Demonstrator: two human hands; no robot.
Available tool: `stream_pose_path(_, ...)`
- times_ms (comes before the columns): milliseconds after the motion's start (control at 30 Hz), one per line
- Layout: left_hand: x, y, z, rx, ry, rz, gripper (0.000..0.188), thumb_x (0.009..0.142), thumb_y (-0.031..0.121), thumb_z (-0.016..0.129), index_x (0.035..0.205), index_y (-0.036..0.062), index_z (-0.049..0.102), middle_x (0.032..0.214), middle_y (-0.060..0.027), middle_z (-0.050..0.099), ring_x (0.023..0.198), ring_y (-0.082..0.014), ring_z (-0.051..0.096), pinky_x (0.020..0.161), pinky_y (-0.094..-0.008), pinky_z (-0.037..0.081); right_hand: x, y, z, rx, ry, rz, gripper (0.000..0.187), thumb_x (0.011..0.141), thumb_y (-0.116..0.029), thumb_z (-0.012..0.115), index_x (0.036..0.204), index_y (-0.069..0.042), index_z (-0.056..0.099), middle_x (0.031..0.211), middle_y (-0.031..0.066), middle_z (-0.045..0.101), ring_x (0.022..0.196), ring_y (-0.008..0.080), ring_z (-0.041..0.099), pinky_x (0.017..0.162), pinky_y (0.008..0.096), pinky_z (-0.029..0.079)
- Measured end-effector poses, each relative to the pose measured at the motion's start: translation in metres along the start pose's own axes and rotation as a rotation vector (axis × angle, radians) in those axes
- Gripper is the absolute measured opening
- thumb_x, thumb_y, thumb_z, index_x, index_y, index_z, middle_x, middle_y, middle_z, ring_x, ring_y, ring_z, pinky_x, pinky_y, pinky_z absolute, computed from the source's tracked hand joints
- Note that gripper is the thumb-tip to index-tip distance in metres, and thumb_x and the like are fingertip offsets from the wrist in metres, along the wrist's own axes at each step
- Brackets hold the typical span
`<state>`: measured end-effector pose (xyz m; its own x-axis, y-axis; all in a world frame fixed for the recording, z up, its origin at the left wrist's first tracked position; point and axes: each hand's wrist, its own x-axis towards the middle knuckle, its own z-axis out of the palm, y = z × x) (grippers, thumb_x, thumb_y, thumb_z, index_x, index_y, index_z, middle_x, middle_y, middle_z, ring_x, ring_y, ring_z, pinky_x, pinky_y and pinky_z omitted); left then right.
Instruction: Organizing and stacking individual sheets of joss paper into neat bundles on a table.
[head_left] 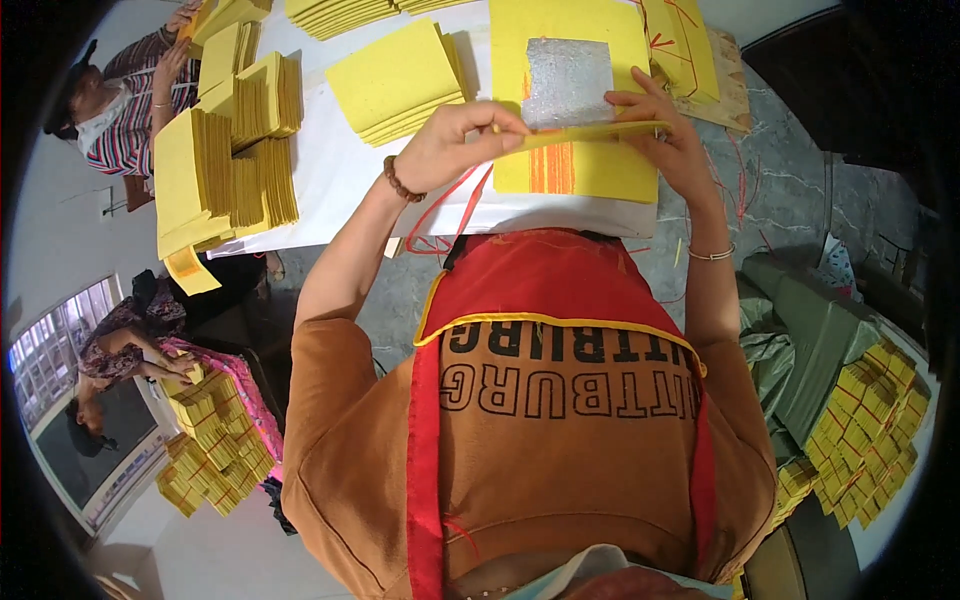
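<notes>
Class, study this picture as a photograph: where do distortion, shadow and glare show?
All in the head view: black fills the fisheye's corners; the person in a striped top appears tilted near the left rim; the silvery rectangular sheet shows speckled glints; shadow falls right of the fanned stack of rectangular yellow sheets.

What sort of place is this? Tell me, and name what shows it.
Probably a paper-goods workshop: yellow paper stacks lie on the white table, yellow bundles are heaped at lower right, and two co-workers handle yellow material at left.
</notes>
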<state>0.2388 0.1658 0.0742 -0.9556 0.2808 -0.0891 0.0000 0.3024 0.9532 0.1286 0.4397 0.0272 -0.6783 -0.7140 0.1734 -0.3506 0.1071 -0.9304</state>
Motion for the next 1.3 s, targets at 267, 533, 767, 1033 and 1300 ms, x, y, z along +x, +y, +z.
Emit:
stream_pose_path(267,0.013,-0.012,0.006,0.905,0.224,0.431,0.044,0.072,0.019,0.064,0.116,0.0182,0.059,0.117,-0.0066,0.055,0.110,-0.0248,0.047,0.088,-0.0372,0.035,0.004,0.005,0.000,-0.004,0.078,-0.182,0.016,0.078,-0.002,0.061,0.093,-0.009,0.060,0.110,0.0033,0.063,0.123,0.0250,0.045,0.107,0.0401,0.025)
stream_pose_path(533,-0.008,0.007,0.009,1.113,0.263,0.631,0.034,0.077,0.015,0.051,0.109,0.0182,0.063,0.105,-0.0045,0.061,0.093,-0.0207,0.055,0.076,-0.0326,0.041,-0.019,-0.051,-0.006,-0.508,0.032,-0.386,0.018,0.074,-0.008,0.062,0.091,-0.013,0.061,0.107,0.0028,0.063,0.118,0.0256,0.050,0.100,0.0413,0.028)
stream_pose_path(767,-0.002,0.001,0.014,0.597,0.255,0.371,0.014,0.080,0.012,0.058,0.093,0.0086,0.064,0.084,-0.0082,0.063,0.077,-0.0250,0.057,0.065,-0.0343,0.045,-0.037,-0.033,0.012,-0.231,0.145,0.041,0.019,0.080,-0.011,0.061,0.099,-0.008,0.062,0.102,0.0052,0.064,0.103,0.0215,0.057,0.087,0.0362,0.037)
stream_pose_path(1033,0.025,-0.010,0.015,0.082,0.356,-0.120,0.035,0.090,0.032,0.052,0.090,-0.0023,0.058,0.061,-0.0146,0.056,0.054,-0.0251,0.055,0.051,-0.0351,0.042,-0.008,-0.051,0.029,0.051,0.403,0.238,0.034,0.082,-0.010,0.062,0.114,-0.002,0.054,0.103,0.0119,0.062,0.087,0.0195,0.062,0.072,0.0307,0.047)
stream_pose_path(1300,0.039,-0.021,0.009,0.154,0.378,-0.222,0.032,0.090,0.030,0.052,0.086,-0.0019,0.058,0.054,-0.0105,0.052,0.048,-0.0183,0.048,0.049,-0.0334,0.038,0.009,-0.037,0.020,0.150,0.441,0.252,0.050,0.082,-0.009,0.063,0.128,-0.002,0.045,0.109,0.0123,0.060,0.094,0.0124,0.058,0.078,0.0252,0.047)
